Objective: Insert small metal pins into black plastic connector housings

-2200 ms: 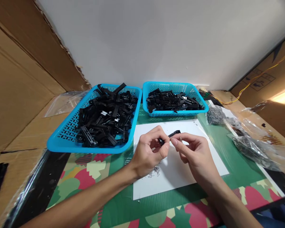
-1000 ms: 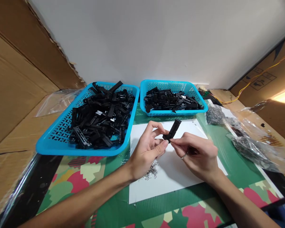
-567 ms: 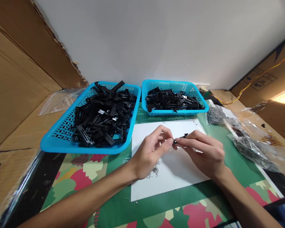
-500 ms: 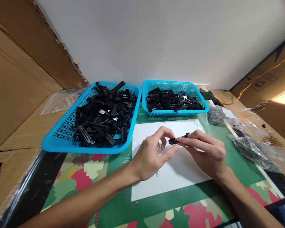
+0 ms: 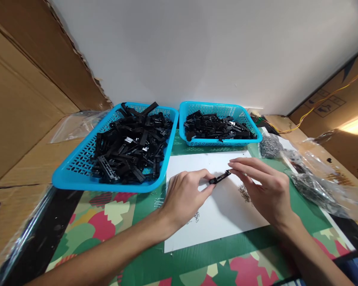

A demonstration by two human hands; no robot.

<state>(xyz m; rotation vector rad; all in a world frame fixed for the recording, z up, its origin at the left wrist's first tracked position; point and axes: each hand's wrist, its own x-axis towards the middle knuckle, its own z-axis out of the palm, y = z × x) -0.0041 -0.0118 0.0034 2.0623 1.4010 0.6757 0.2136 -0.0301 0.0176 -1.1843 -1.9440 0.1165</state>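
Note:
A slim black plastic part (image 5: 220,178) is held above a white sheet (image 5: 217,218), its right end tilted up. My left hand (image 5: 187,196) pinches its left end between thumb and fingers. My right hand (image 5: 264,186) is closed at the part's right tip, thumb and fingertips pressed together; whatever they hold there is too small to make out. Small metal pieces (image 5: 244,193) lie on the sheet beside my right hand, and a few more (image 5: 197,217) lie below my left hand.
A large blue basket (image 5: 107,186) of black parts stands at the left. Behind the sheet is a smaller blue basket (image 5: 223,142) with similar parts. Plastic bags of small metal pieces (image 5: 316,190) lie at the right. A white wall (image 5: 179,47) rises behind.
The black part now shows more of its length between my hands. My right hand has shifted from gripping along it to its right tip, uncovering metal pieces on the sheet.

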